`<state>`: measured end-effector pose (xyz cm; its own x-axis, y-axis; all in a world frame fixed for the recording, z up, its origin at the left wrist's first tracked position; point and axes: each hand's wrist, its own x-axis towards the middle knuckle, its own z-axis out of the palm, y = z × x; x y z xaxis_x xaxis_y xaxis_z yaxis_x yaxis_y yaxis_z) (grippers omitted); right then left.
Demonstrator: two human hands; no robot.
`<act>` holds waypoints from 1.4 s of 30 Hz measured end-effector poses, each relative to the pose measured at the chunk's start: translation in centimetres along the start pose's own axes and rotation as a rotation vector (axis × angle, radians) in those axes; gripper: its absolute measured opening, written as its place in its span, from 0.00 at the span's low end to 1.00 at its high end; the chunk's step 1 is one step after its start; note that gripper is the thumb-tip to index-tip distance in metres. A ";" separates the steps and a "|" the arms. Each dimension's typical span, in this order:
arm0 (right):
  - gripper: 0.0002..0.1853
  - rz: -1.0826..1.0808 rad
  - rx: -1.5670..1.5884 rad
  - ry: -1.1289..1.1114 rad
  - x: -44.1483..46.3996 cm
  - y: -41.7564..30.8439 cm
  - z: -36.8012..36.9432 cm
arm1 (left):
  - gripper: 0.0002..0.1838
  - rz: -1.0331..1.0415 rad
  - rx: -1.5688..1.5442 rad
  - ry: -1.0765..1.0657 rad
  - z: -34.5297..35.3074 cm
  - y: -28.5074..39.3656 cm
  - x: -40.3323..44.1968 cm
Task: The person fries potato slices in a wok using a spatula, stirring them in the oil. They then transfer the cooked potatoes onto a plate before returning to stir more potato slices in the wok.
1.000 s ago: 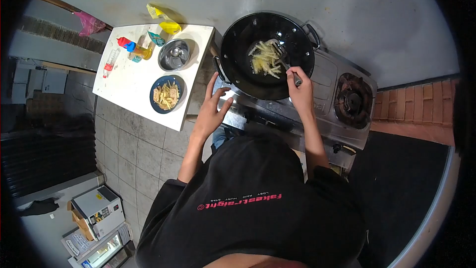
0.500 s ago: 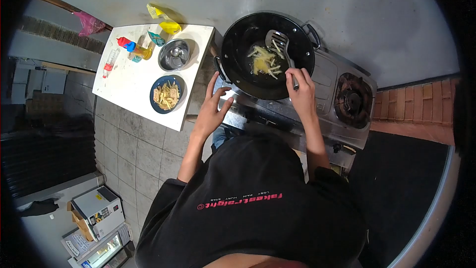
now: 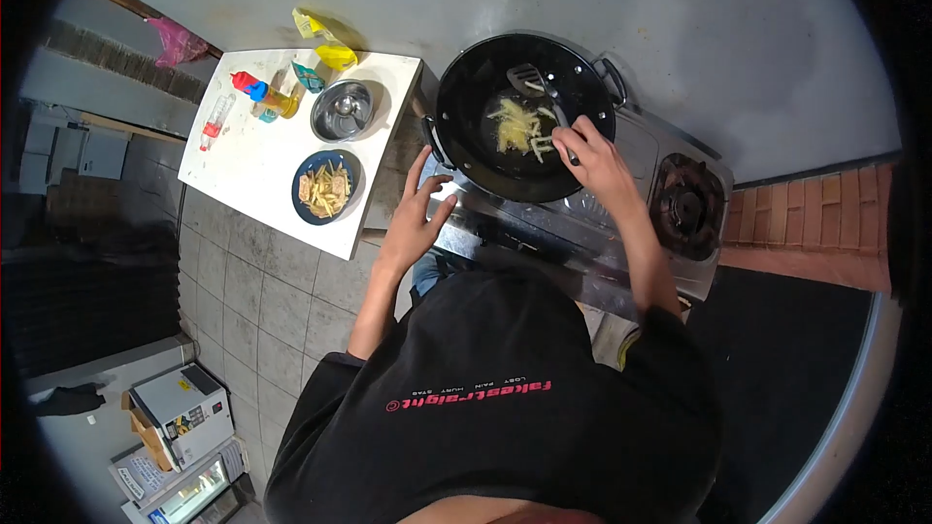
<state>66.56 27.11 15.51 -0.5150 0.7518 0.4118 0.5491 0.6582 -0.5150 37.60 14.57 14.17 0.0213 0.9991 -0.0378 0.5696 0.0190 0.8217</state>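
Spatula (image 3: 527,80) clamped in right hand (image 3: 590,157), its blade beyond most fries (image 3: 517,126), inside wok (image 3: 476,150) ahead. Left hand (image 3: 412,223) apart, fingers spread, near wok. Low, shallow blade angle and slow strokes should limit breakage and splashing.

Kitchen, two-burner metal stove (image 3: 619,184), black wok (image 3: 476,150), white table (image 3: 238,175) with bowls, tiled floor (image 3: 282,306)
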 end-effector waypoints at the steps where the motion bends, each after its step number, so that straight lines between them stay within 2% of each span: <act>1: 0.08 0.011 0.026 0.037 -0.3 0.0 0.5 | 0.18 0.023 0.006 0.003 0.1 -0.1 0.0; 2: 0.08 0.009 0.025 0.035 -0.5 0.1 1.1 | 0.18 0.023 0.004 0.005 0.1 -0.3 0.0; 4: 0.07 0.143 0.206 0.242 -0.9 0.2 2.2 | 0.18 0.017 0.003 0.002 0.1 0.1 -0.1; 5: 0.04 0.093 0.207 0.404 -0.8 0.8 2.9 | 0.18 0.015 0.003 0.001 0.1 0.0 0.0; 6: 0.04 0.098 0.209 0.403 -0.9 1.3 3.6 | 0.18 0.030 0.022 0.011 0.2 -0.2 0.0; 8: 0.05 0.532 0.481 0.427 -1.9 2.3 4.2 | 0.18 0.052 0.041 0.003 0.5 -0.3 0.0; 9: 0.07 0.556 0.615 0.453 -1.8 2.1 4.3 | 0.18 0.063 0.050 0.010 0.4 -0.3 0.0; 12: 0.07 0.613 0.735 0.505 -2.0 2.4 4.7 | 0.18 0.055 0.054 0.017 0.3 -0.3 -0.1; 18: 0.07 0.673 0.802 0.511 -2.3 2.1 4.6 | 0.18 0.034 0.054 0.003 0.2 -0.3 -0.2; 19: 0.07 0.674 0.803 0.515 -2.5 2.2 4.6 | 0.18 0.056 0.069 0.011 0.1 -0.3 -0.2; 20: 0.06 0.638 0.646 0.466 -2.6 2.3 4.5 | 0.18 0.057 0.071 0.009 0.1 -0.3 -0.2; 21: 0.06 0.599 0.489 0.417 -2.4 1.9 4.2 | 0.19 0.012 0.032 -0.006 -0.1 0.3 -0.2; 22: 0.06 0.600 0.490 0.418 -2.2 1.5 4.0 | 0.19 -0.033 -0.007 -0.022 -0.2 0.6 -0.3; 24: 0.04 0.265 0.204 0.439 -2.0 0.3 3.3 | 0.19 -0.037 -0.012 -0.025 0.0 0.4 -0.3; 25: 0.04 0.189 0.190 0.363 -2.4 0.6 3.3 | 0.19 -0.042 -0.018 -0.027 0.0 0.3 -0.3; 29: 0.07 0.104 0.206 0.215 -3.5 0.3 3.8 | 0.20 -0.050 -0.022 -0.022 0.3 0.0 -0.6; 33: 0.06 0.113 0.190 0.210 -4.2 -0.1 4.2 | 0.21 -0.039 -0.005 -0.025 0.4 0.1 -0.8; 36: 0.03 0.135 0.208 0.343 -4.3 -0.1 4.6 | 0.21 -0.044 0.005 -0.029 0.5 0.1 -0.9; 38: 0.05 0.643 0.532 0.398 -4.7 0.0 5.2 | 0.21 -0.040 0.008 -0.025 0.5 0.0 -1.0; 39: 0.08 0.700 0.608 0.437 -4.4 0.2 5.1 | 0.21 -0.060 -0.012 -0.034 0.6 0.0 -1.0; 42: 0.09 0.715 0.763 0.454 -3.7 0.3 4.4 | 0.21 -0.061 -0.005 -0.046 0.9 0.0 -1.2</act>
<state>65.72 24.31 10.55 0.1257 0.9921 -0.0056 -0.0027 -0.0053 -1.0000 38.35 13.38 13.70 0.0244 0.9933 -0.1134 0.5666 0.0797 0.8201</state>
